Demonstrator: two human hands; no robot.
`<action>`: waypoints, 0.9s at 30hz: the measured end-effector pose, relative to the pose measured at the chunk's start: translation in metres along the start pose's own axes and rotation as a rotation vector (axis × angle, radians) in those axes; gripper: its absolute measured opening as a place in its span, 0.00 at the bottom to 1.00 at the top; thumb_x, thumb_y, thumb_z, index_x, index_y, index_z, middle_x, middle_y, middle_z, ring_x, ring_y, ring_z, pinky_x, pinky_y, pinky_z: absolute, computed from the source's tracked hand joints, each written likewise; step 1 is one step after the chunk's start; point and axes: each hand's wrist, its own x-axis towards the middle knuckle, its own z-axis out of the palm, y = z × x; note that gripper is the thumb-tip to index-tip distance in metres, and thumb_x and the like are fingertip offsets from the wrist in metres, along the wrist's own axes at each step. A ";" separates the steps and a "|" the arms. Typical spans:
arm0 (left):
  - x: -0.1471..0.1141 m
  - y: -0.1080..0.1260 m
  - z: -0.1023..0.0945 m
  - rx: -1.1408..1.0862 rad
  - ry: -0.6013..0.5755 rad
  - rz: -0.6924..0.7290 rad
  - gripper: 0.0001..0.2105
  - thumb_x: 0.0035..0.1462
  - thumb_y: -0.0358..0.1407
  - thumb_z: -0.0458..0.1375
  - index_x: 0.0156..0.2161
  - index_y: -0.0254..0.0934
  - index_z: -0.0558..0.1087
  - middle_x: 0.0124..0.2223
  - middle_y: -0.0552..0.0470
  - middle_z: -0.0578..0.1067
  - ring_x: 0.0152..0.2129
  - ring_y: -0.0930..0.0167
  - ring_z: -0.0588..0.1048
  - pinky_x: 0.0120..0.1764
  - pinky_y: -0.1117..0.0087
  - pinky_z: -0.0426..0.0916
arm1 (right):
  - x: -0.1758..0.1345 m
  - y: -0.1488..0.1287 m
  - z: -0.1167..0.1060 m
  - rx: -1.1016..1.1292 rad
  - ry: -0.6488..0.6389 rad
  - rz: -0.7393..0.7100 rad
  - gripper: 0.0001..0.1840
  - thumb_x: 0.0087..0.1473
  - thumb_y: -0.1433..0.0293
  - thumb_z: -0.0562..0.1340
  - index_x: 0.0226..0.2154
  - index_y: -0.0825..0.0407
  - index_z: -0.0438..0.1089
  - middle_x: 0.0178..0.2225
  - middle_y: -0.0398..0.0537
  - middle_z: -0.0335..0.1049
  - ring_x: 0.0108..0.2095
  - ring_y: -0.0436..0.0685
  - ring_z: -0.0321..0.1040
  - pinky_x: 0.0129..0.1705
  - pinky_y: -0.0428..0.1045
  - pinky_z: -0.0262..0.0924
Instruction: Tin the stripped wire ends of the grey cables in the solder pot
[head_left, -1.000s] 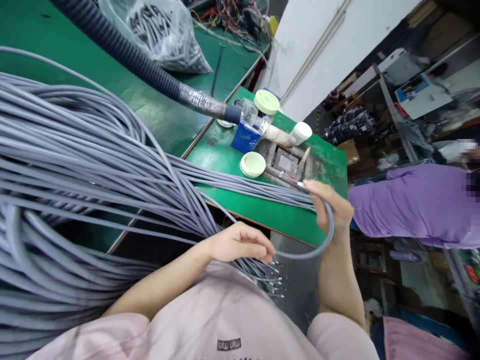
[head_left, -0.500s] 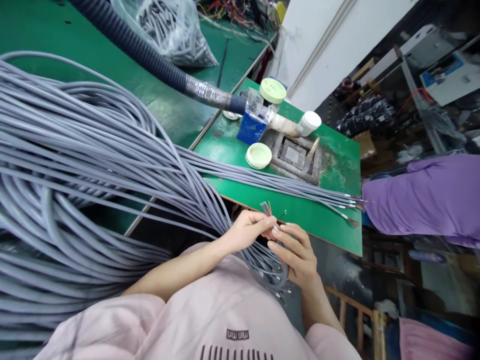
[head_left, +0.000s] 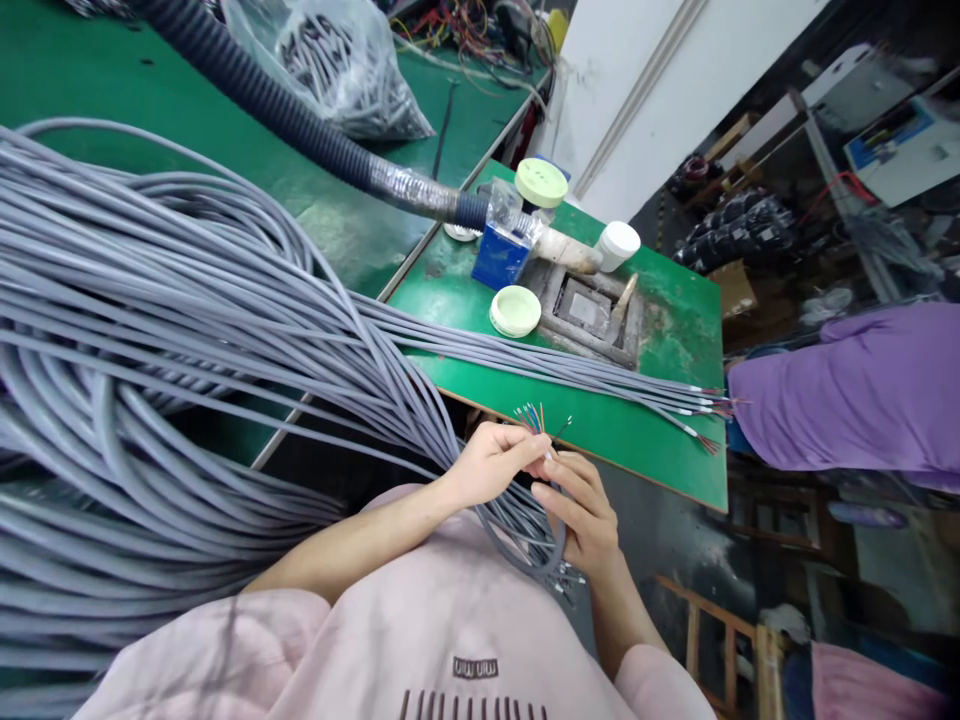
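In front of my chest, my left hand (head_left: pixel 501 458) pinches the thin coloured wires (head_left: pixel 531 416) at the stripped end of a grey cable. Their bare tips fan out above its fingertips. A couple of dark wires (head_left: pixel 562 430) stand apart from the rest, between my two hands. My right hand (head_left: pixel 581 510) is closed around the same grey cable (head_left: pixel 559 540) just below the stripped part, its fingertips meeting those of the left. From there the cable loops down toward other hanging cable ends (head_left: pixel 544 560).
A large bundle of grey cables (head_left: pixel 187 270) covers the left. Several cable ends (head_left: pixel 701 435) lie across the green table (head_left: pixel 450 380). Behind them are a solder pot (head_left: pixel 589 305), a pale green lid (head_left: pixel 515 311) and a fume hose (head_left: pixel 300 120). A person in purple (head_left: pixel 847 390) stands at right.
My right hand has shifted slightly left, its fingers closer together. The coloured wires in my left hand are fanned out a little wider.
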 end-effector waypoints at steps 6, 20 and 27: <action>-0.001 -0.004 -0.001 0.050 -0.001 0.010 0.22 0.51 0.51 0.59 0.22 0.30 0.74 0.23 0.49 0.76 0.21 0.74 0.72 0.28 0.74 0.68 | -0.005 -0.003 0.006 0.054 0.029 0.011 0.26 0.56 0.76 0.58 0.56 0.45 0.63 0.51 0.54 0.70 0.53 0.63 0.66 0.49 0.64 0.66; 0.001 -0.007 0.006 0.208 -0.061 0.096 0.23 0.56 0.48 0.55 0.18 0.32 0.71 0.20 0.49 0.74 0.19 0.75 0.71 0.26 0.75 0.65 | 0.008 -0.017 0.002 0.425 0.029 0.804 0.16 0.56 0.65 0.58 0.19 0.52 0.67 0.12 0.37 0.59 0.14 0.45 0.53 0.19 0.44 0.49; 0.004 -0.007 0.003 0.172 -0.002 0.058 0.21 0.53 0.49 0.58 0.21 0.32 0.72 0.19 0.53 0.70 0.17 0.78 0.66 0.23 0.76 0.60 | 0.011 -0.019 0.010 0.623 0.103 0.906 0.20 0.56 0.59 0.57 0.20 0.53 0.68 0.10 0.36 0.57 0.12 0.44 0.49 0.18 0.44 0.47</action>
